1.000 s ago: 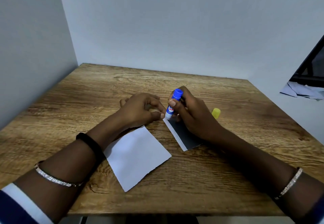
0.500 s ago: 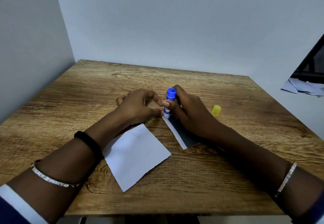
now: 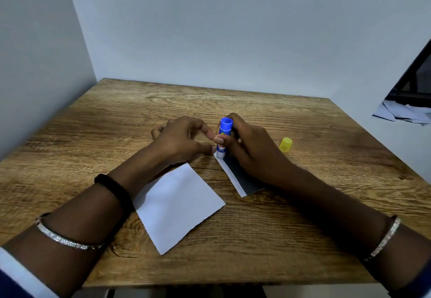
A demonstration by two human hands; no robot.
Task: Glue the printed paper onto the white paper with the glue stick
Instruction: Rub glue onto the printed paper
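Since the earlier frame, the glue stick [image 3: 225,129] has been brought from a lean to nearly upright, with its lower end kept on the far corner of the printed paper [image 3: 238,176]. The stick is pinched between the thumb and curled fingers of the right hand [image 3: 251,150], blue end up. The printed paper is laid flat at mid-worktop, dark face up with a white margin along its left edge, and is largely covered by the right hand.

At 9 o'clock of the stick the left hand [image 3: 179,141] is held with bent fingers, its thumb tip set at the paper's far corner. Whether that corner is pinched or only pressed cannot be told.

The white paper [image 3: 177,206] is lying flat at 7 o'clock of the printed paper, apart from it and partly under the left wrist. A yellow cap [image 3: 285,144] is seen on the worktop [image 3: 256,239] at 3 o'clock of the stick, just beyond the right hand.
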